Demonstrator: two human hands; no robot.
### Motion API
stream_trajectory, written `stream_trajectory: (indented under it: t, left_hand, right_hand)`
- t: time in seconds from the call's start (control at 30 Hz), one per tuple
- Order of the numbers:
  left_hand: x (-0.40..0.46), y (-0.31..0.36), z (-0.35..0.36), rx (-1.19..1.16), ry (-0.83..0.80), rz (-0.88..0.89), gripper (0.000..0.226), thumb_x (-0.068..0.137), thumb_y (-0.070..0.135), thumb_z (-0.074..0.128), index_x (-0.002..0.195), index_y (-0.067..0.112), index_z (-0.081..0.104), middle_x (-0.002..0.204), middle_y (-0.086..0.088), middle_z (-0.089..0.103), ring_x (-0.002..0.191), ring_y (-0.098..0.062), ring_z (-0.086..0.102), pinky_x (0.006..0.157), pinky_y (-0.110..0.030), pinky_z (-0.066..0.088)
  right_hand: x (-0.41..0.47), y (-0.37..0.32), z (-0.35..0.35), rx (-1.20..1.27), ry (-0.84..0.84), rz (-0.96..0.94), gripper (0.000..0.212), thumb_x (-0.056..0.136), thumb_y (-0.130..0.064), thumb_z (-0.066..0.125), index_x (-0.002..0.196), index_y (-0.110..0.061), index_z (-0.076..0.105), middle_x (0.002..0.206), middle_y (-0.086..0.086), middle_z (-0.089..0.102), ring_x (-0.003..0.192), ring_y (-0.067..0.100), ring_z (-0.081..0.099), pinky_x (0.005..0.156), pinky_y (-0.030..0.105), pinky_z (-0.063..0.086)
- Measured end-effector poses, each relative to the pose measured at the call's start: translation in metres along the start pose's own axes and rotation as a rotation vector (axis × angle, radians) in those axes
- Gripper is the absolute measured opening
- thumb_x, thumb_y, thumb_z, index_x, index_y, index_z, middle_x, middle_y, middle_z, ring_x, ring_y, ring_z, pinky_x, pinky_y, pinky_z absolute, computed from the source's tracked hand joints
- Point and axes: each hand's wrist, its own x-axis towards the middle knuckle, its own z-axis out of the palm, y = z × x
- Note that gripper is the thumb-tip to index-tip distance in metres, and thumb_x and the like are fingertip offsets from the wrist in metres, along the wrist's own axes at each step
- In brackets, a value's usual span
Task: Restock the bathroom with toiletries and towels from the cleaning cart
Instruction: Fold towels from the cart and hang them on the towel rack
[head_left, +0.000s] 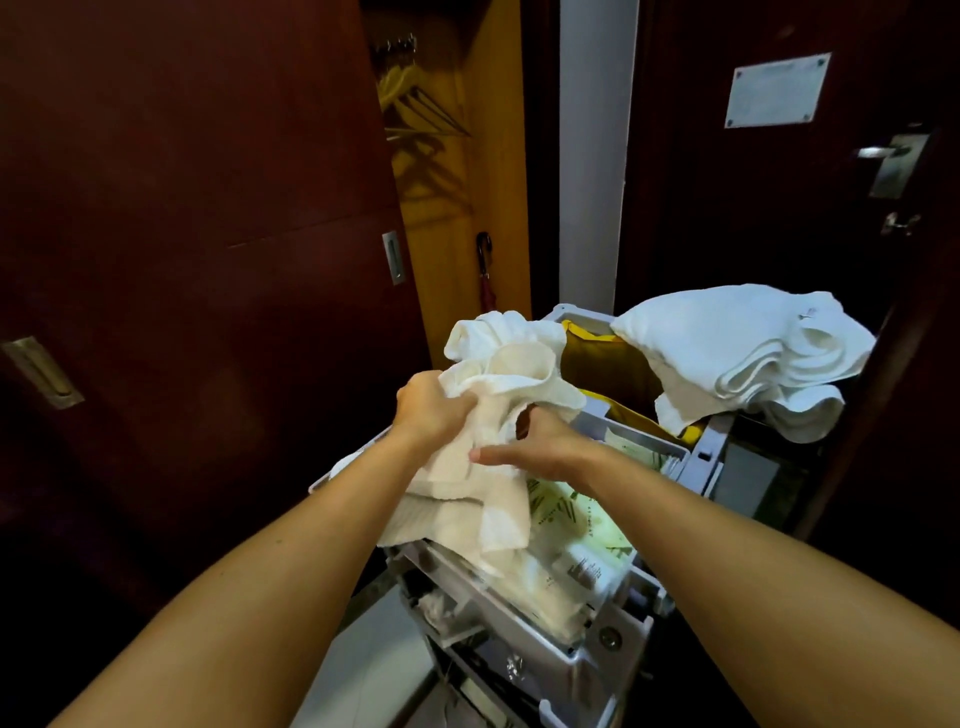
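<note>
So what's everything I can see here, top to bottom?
Wardrobe door: one, dark red-brown, left side.
Coat hangers: several, wooden, in the open wardrobe.
Umbrella: one, dark red, hanging in the wardrobe.
Room door: one, dark, right, with a notice plate and metal handle.
Cleaning cart: one, grey, centre, trays hold packaged toiletries.
Yellow bag: one, in the cart's far end.
Folded towels: a white pile, on the cart's far right.
Crumpled towel: white-cream, held above the cart.
Left hand: grips the crumpled towel.
Right hand: on the towel, fingers partly hidden.
</note>
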Motion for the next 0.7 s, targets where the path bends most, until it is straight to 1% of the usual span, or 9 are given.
stream_trajectory:
  t: [0.07, 0.13, 0.23, 0.3, 0.37, 0.47, 0.57, 0.63, 0.7]
  left_hand:
    - [0.001, -0.003, 0.002, -0.101, 0.008, -0.028, 0.004, 0.087, 0.022, 0.069, 0.087, 0.023, 0.065, 0.078, 0.008, 0.064, 0.085, -0.021, 0.066, 0.072, -0.032, 0.053]
    - [0.002, -0.002, 0.004, -0.235, 0.024, -0.070, 0.006, 0.087, 0.021, 0.070, 0.087, 0.025, 0.066, 0.085, 0.004, 0.069, 0.089, -0.024, 0.069, 0.081, -0.040, 0.058]
    - [0.005, 0.007, 0.001, -0.377, 0.101, -0.079, 0.024, 0.089, 0.023, 0.069, 0.113, 0.017, 0.069, 0.101, -0.001, 0.071, 0.096, -0.024, 0.068, 0.089, -0.044, 0.057]
    - [0.008, 0.017, -0.006, -0.449, 0.197, -0.054, 0.030, 0.089, 0.027, 0.067, 0.118, 0.018, 0.068, 0.105, 0.000, 0.072, 0.098, -0.021, 0.068, 0.090, -0.044, 0.057]
    - [0.013, 0.026, -0.011, -0.459, 0.259, -0.017, 0.024, 0.088, 0.030, 0.067, 0.111, 0.023, 0.067, 0.101, 0.003, 0.071, 0.099, -0.021, 0.067, 0.091, -0.043, 0.056]
    - [0.012, 0.038, -0.006, -0.349, 0.167, 0.031, 0.019, 0.089, 0.030, 0.069, 0.105, 0.023, 0.062, 0.098, 0.005, 0.067, 0.100, -0.024, 0.065, 0.085, -0.038, 0.055]
    - [0.002, 0.034, 0.015, -0.027, -0.058, 0.068, 0.035, 0.096, 0.031, 0.060, 0.127, 0.013, 0.058, 0.122, -0.008, 0.064, 0.117, -0.032, 0.057, 0.096, -0.040, 0.048]
    - [-0.009, 0.024, 0.027, 0.175, -0.145, 0.057, 0.042, 0.100, 0.035, 0.052, 0.136, 0.015, 0.050, 0.135, -0.013, 0.056, 0.124, -0.036, 0.051, 0.099, -0.041, 0.044]
    - [-0.023, 0.012, 0.037, 0.255, -0.186, 0.006, 0.056, 0.095, 0.042, 0.059, 0.142, 0.021, 0.036, 0.142, -0.012, 0.040, 0.127, -0.037, 0.047, 0.098, -0.043, 0.043]
  right_hand:
    - [0.000, 0.003, 0.000, -0.040, 0.034, -0.009, 0.053, 0.069, -0.039, 0.088, 0.104, -0.036, 0.050, 0.096, -0.023, 0.056, 0.092, 0.006, 0.056, 0.068, 0.016, 0.045]
    - [0.003, 0.008, -0.003, -0.122, 0.096, 0.042, 0.041, 0.078, -0.031, 0.082, 0.107, -0.029, 0.052, 0.104, -0.010, 0.061, 0.096, 0.015, 0.059, 0.077, 0.026, 0.050]
    - [0.004, 0.009, -0.013, -0.144, 0.412, 0.052, 0.033, 0.091, -0.022, 0.062, 0.122, -0.017, 0.054, 0.120, 0.009, 0.063, 0.112, 0.033, 0.058, 0.085, 0.037, 0.046]
    - [0.000, 0.004, -0.026, -0.014, 0.641, 0.033, 0.018, 0.096, -0.024, 0.056, 0.113, -0.019, 0.051, 0.112, 0.008, 0.063, 0.107, 0.035, 0.059, 0.081, 0.038, 0.045]
    - [-0.003, -0.001, -0.038, 0.065, 0.760, -0.055, 0.009, 0.097, -0.024, 0.055, 0.102, -0.026, 0.047, 0.100, 0.002, 0.059, 0.094, 0.027, 0.059, 0.074, 0.033, 0.044]
    - [-0.006, -0.011, -0.039, 0.106, 0.709, -0.192, 0.005, 0.093, -0.025, 0.060, 0.093, -0.025, 0.055, 0.090, -0.006, 0.065, 0.082, 0.016, 0.060, 0.070, 0.030, 0.048]
    - [-0.007, -0.012, -0.031, 0.086, 0.583, -0.183, 0.009, 0.091, -0.029, 0.063, 0.094, -0.021, 0.066, 0.090, -0.005, 0.070, 0.086, 0.018, 0.065, 0.078, 0.039, 0.055]
    - [-0.009, 0.001, -0.029, 0.036, 0.550, -0.157, 0.014, 0.093, -0.027, 0.063, 0.096, -0.015, 0.070, 0.092, 0.001, 0.072, 0.088, 0.022, 0.066, 0.080, 0.044, 0.055]
    - [-0.012, 0.019, -0.028, 0.041, 0.491, -0.111, 0.018, 0.096, -0.024, 0.060, 0.096, -0.011, 0.072, 0.092, 0.007, 0.072, 0.089, 0.026, 0.066, 0.081, 0.046, 0.055]
